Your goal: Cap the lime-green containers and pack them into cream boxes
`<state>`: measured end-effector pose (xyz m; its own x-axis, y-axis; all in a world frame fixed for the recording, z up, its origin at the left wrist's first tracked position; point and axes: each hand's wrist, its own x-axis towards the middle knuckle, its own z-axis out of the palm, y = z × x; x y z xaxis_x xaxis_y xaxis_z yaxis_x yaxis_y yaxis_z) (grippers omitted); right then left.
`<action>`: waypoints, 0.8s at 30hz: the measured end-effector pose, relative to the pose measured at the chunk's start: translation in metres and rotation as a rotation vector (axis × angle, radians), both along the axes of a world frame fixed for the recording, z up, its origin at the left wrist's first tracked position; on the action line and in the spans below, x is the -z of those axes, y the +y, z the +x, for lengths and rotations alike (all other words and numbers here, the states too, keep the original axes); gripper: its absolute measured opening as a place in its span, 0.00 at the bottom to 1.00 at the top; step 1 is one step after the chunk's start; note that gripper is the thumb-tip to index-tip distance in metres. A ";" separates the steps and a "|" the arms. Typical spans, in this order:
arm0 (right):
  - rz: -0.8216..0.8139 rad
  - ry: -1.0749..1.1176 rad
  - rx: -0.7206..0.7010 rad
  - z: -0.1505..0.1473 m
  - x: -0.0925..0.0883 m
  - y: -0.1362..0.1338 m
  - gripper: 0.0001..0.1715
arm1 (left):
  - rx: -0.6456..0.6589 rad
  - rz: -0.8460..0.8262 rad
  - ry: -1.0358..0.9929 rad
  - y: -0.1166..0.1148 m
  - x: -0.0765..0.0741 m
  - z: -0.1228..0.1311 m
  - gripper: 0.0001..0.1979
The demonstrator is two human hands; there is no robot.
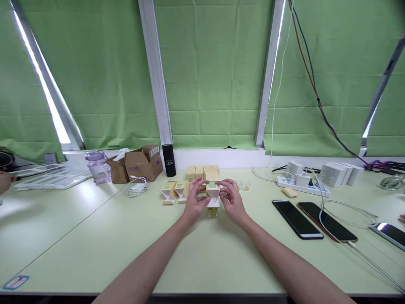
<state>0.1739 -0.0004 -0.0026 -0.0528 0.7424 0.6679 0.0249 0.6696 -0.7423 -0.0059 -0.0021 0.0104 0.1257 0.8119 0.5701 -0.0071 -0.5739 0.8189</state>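
Both hands grip a small open cardboard box [213, 192], its white inner flap hanging down toward me and a green patch showing inside. My left hand [195, 203] pinches the box's left side, fingertips on its top edge. On the opposite side, my right hand [233, 204] holds it the same way. Just below the flap sits a small clear item with yellow in it [212, 212], too small to make out. To the left stand two similar opened boxes [169, 192]. Behind my hands is a row of closed tan boxes [211, 171], and clear round pieces [244, 185] lie to the right.
Phones [297, 218] and white cables lie at right, near a power strip [303, 185] and white boxes [337, 174]. A brown carton [144, 164], black cylinder [169, 160], purple bottle [98, 167] and clear trays [57, 177] stand left. Another person's hand [4, 181] shows far left.
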 end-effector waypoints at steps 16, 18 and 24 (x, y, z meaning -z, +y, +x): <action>-0.047 -0.058 -0.043 0.000 0.000 -0.004 0.27 | -0.100 -0.022 -0.080 0.005 -0.003 0.005 0.19; -0.048 -0.055 -0.046 0.000 0.000 -0.005 0.27 | -0.107 -0.019 -0.085 0.007 -0.002 0.005 0.19; -0.041 -0.042 -0.049 -0.001 0.000 -0.005 0.26 | -0.117 -0.033 -0.087 0.007 0.000 0.005 0.18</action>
